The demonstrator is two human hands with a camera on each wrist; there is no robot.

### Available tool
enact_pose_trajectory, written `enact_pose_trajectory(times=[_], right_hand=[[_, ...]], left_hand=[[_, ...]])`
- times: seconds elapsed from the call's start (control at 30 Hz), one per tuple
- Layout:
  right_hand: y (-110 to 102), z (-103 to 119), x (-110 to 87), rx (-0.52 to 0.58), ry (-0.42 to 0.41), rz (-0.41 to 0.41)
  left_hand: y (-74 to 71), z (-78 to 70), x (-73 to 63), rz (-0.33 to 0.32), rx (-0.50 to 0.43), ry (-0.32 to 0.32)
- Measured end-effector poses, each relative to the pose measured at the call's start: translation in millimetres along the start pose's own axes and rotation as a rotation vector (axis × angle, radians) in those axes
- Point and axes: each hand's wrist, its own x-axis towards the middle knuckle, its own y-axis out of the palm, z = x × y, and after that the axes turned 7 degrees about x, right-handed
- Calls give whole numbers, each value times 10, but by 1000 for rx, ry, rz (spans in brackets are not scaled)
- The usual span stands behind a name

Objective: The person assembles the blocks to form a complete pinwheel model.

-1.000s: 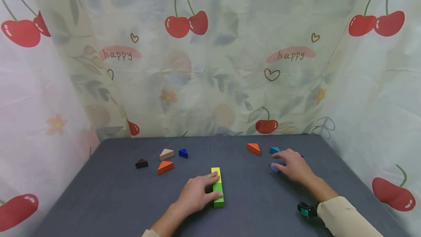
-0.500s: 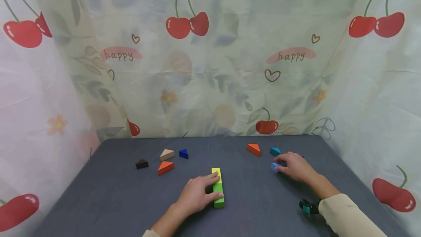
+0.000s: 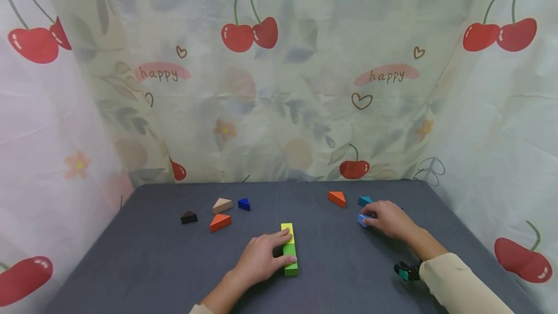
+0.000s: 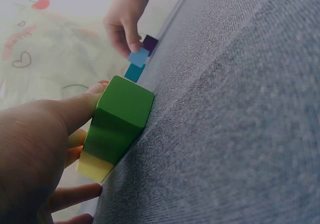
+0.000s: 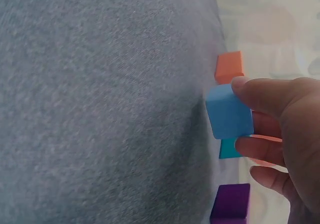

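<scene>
In the head view my left hand (image 3: 258, 258) rests on two blocks lined up end to end. Its thumb lies on the green block (image 3: 289, 251), and a finger touches the yellow block (image 3: 286, 227) at the far end. The left wrist view shows the fingers fairly straight along them. On the right side of the table, my right hand (image 3: 392, 219) pinches a light blue block (image 5: 228, 112) between thumb and fingers. A teal block (image 3: 365, 200) lies just behind that hand. Near its outer side is a purple block (image 5: 230, 203), mostly hidden in the head view.
An orange triangular block (image 3: 337, 199) lies at the back, right of the middle. Farther left are a black block (image 3: 189, 217), a beige block (image 3: 222, 205), another orange block (image 3: 220, 222) and a dark blue block (image 3: 244, 204). A patterned curtain (image 3: 279, 125) closes off the table's back edge.
My right hand has come down onto the light blue block and now pinches it; the block has shifted slightly left. The left hand has stayed on the green and yellow blocks.
</scene>
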Motion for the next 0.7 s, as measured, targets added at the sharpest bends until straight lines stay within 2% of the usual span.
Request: enact_pose_trajectory(times=[0.33, 0.7], right_hand=[[-32, 135, 113, 10, -71, -28], [-11, 327, 269, -9, -89, -77]], left_hand=[[-6, -1, 1, 6, -7, -2], [6, 3, 6, 4, 5, 0]])
